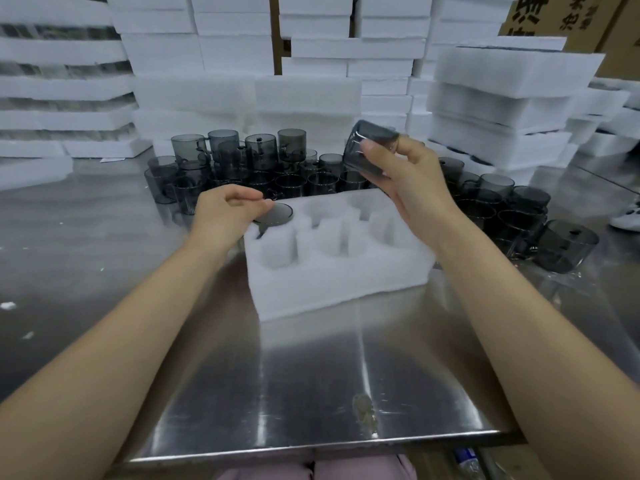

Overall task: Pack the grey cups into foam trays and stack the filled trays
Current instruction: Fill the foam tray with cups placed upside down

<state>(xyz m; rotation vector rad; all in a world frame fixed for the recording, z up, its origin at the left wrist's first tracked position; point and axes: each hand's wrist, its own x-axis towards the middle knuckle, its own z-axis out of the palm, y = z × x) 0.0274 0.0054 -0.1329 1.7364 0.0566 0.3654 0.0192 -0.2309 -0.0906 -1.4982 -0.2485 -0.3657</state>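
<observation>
A white foam tray with several round pockets lies on the steel table in front of me. One grey cup sits in its far-left pocket, and my left hand rests at that cup's rim with fingers curled; I cannot tell whether it grips the cup. My right hand holds another grey cup tilted on its side in the air above the tray's far-right corner. Many loose grey cups stand behind the tray, some stacked.
More grey cups crowd the table to the right of the tray. Stacks of white foam trays rise at the back and right, cardboard boxes behind them. The table's front edge is near my lap.
</observation>
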